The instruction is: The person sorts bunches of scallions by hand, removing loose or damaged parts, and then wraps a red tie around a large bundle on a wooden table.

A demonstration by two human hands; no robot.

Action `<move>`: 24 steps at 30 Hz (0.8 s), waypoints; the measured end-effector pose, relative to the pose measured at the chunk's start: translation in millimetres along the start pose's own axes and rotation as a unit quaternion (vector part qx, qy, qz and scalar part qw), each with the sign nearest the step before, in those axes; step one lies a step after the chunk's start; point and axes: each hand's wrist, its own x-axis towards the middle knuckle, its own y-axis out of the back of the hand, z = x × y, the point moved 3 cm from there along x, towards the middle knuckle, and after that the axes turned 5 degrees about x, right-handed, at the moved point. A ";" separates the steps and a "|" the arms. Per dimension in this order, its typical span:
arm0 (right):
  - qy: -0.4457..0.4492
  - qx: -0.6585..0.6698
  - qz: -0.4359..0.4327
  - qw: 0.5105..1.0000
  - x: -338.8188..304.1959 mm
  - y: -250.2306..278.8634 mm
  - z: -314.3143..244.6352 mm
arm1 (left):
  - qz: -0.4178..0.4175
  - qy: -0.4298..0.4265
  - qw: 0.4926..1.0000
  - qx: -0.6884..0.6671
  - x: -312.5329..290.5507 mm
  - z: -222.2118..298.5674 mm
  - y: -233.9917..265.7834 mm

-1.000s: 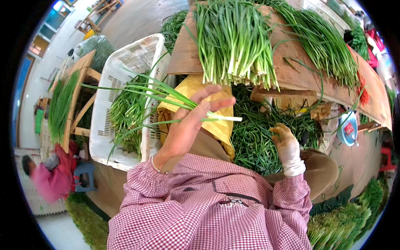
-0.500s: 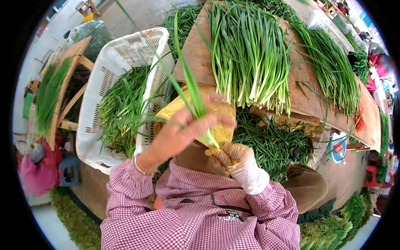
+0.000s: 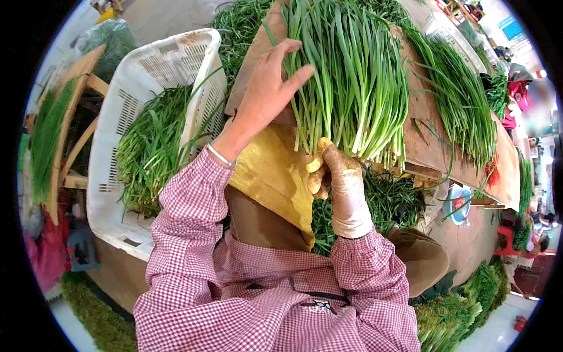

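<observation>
A thick row of garlic chives [image 3: 352, 76] lies on a sloping wooden board in front of me, leaves pointing away and pale stem ends at the near edge. My left hand [image 3: 267, 88], bare with a white bracelet, is open beside the row's left edge, thumb and fingers spread over the leaves. At the near edge, my right hand [image 3: 335, 170] wears a stained, yellowish-fingered glove. Its thumb rests against the lower left stem ends and its fingers curl below them, closed at those stems. Part of this grip is hidden.
A white plastic crate [image 3: 97, 193] with loose chives stands at left. A yellow cloth [image 3: 272, 176] covers my lap. More chives [image 3: 457, 94] lie on the wooden board [image 3: 425, 126] to the right, and a leafy heap [image 3: 381, 199] sits beneath. A blue-white bucket [image 3: 457, 203] stands at right.
The few chives held over my lap have gone to the row's left edge. My left hand has moved up and away to the leaves; my right hand has risen to the stem ends.
</observation>
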 end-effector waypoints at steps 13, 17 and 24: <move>0.330 -0.319 -0.045 0.887 -51.1 3.1 -90.6 | -0.074 -0.102 0.984 -0.126 -26.4 24.6 -18.7; 0.474 -0.596 -0.137 0.634 12.4 -18.9 -123.3 | -0.091 -0.057 0.983 -0.151 -26.0 25.5 -13.5; 0.456 -0.659 -0.182 0.569 51.2 11.7 -117.4 | -0.094 -0.113 0.981 -0.124 -26.6 19.4 -20.2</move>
